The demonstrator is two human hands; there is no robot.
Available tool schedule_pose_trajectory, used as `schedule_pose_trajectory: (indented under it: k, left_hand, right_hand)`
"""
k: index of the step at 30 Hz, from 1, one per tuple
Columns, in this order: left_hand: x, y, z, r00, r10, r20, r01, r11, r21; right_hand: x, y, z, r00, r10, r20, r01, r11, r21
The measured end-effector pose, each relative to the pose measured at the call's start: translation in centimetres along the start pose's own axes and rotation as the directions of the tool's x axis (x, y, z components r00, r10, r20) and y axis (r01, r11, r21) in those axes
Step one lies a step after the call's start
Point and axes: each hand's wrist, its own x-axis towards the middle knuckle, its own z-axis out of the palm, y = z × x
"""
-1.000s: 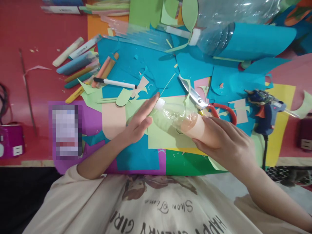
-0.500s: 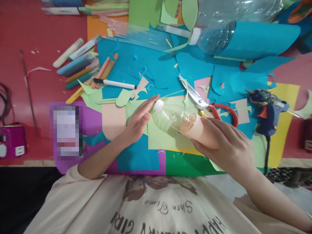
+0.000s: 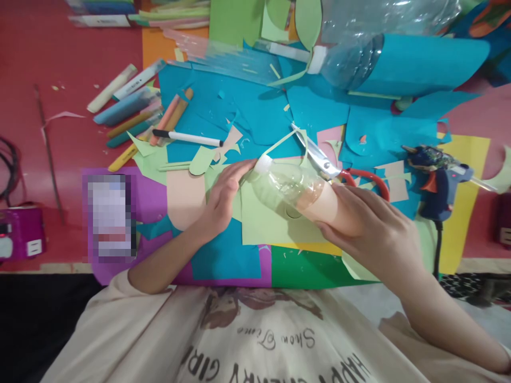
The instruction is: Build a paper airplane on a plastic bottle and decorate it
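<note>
My right hand (image 3: pixel 375 226) is wrapped round the lower part of a small clear plastic bottle (image 3: pixel 285 178), which has a peach paper band (image 3: pixel 329 207) about it. The bottle lies tilted, its white cap (image 3: pixel 263 164) pointing left. Close beside the cap is my left hand (image 3: pixel 225 197), its fingers stretched out; whether the fingertips touch the cap I cannot tell. A light green paper sheet (image 3: pixel 263 229) lies under the bottle. Red-handled scissors (image 3: pixel 327 169) rest open just beyond it, with a thin green paper strip (image 3: pixel 285 141) by the blades.
A blue glue gun (image 3: pixel 443 186) stands at the right. A larger bottle wrapped in blue paper (image 3: pixel 431 66) lies at the back right. Markers (image 3: pixel 123 106) and a white pen (image 3: pixel 187 137) are at the left, near a blurred phone (image 3: pixel 109 213). Paper scraps cover the middle.
The bottle's cap has shifted slightly right and up in my right hand's grip. My left hand has drawn back a little to the left, thumb closer to its fingers.
</note>
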Motion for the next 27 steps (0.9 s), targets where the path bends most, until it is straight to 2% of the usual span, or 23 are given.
schedule_pose_trajectory:
  k: [4, 14, 22, 27]
  left_hand:
    - [-0.2, 0.1, -0.1, 0.998, 0.011, -0.057, -0.007, 0.997, 0.07]
    - [-0.5, -0.1, 0.3, 0.992, -0.052, -0.118, 0.044, 0.997, -0.068]
    - [-1.0, 0.1, 0.2, 0.993, 0.076, -0.094, -0.08, 0.996, -0.044]
    - [-1.0, 0.4, 0.0, 0.997, 0.048, -0.065, -0.049, 0.999, -0.015]
  right_hand:
    - [0.0, -0.1, 0.1, 1.0, 0.008, -0.006, -0.008, 1.0, -0.003]
    - [-0.1, -0.2, 0.0, 1.0, 0.02, 0.0, -0.02, 1.0, 0.003]
    - [-0.3, -0.3, 0.3, 0.999, 0.047, -0.003, -0.047, 0.999, 0.021]
    - [-0.3, -0.6, 0.3, 1.0, -0.01, -0.029, 0.009, 0.999, -0.046]
